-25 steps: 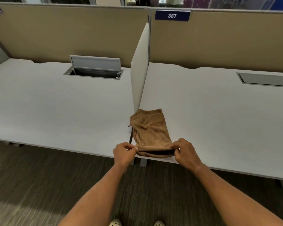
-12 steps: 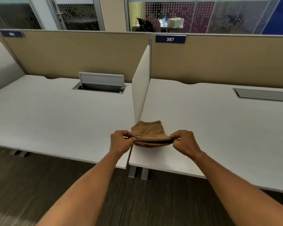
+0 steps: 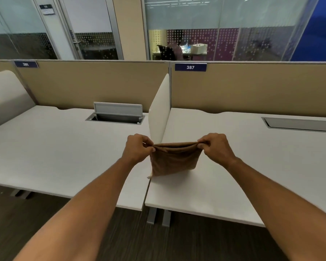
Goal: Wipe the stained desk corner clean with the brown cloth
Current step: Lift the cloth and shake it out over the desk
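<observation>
over the desk (image 3: 224,176), brown cloth (image 3: 174,160) hangs between pinching fingers (image 3: 202,145).

The brown cloth (image 3: 174,160), earlier lying on the desk (image 3: 233,166), now hangs lifted off it.

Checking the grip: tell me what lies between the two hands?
Head view: only the cloth's top edge, stretched between left hand and right hand.

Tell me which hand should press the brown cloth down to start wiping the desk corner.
Right, probably. The right hand is over the desk beneath the brown cloth; the left hand is over the neighbouring desk. Both pinch the top edge.
</observation>
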`<state>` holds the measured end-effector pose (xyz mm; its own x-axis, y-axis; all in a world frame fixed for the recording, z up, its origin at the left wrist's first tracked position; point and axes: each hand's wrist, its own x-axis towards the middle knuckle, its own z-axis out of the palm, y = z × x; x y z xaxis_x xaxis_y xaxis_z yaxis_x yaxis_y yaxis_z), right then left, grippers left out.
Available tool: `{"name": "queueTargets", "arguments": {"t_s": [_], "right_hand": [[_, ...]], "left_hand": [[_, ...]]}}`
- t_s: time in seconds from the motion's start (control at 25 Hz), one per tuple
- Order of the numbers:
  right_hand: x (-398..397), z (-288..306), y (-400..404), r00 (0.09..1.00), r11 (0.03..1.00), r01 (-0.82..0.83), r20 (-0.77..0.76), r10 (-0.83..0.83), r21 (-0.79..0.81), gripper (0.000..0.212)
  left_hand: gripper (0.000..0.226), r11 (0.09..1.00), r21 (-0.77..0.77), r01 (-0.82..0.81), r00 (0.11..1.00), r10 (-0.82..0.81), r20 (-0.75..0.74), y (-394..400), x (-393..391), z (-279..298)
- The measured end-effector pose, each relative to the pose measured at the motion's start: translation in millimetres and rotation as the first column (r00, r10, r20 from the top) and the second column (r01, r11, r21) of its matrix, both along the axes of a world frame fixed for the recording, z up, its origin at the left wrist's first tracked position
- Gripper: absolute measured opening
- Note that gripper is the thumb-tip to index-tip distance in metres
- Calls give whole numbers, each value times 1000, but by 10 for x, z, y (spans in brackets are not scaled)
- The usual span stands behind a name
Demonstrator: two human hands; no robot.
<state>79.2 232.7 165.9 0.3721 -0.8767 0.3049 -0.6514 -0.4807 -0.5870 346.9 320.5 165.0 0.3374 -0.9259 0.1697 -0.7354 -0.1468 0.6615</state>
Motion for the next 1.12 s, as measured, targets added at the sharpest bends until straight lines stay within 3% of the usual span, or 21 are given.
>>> {"name": "queueTargets", "arguments": {"t_s": [0.4, 0.84, 1.12], "right_hand": [[-277, 931, -302, 975, 993, 74, -201, -91, -94, 13], [-369, 1171, -653, 945, 981, 147, -274, -177, -129, 11], [-459, 1146, -1066, 918, 974, 218, -327, -226, -62, 13]], "left_hand": [[18, 997, -66, 37, 970, -20, 244, -422, -197, 792], [21, 988, -27, 149, 966, -139, 220, -1002, -231, 1040], [21, 963, 40, 267, 944, -270, 189, -1696, -292, 989]]}}
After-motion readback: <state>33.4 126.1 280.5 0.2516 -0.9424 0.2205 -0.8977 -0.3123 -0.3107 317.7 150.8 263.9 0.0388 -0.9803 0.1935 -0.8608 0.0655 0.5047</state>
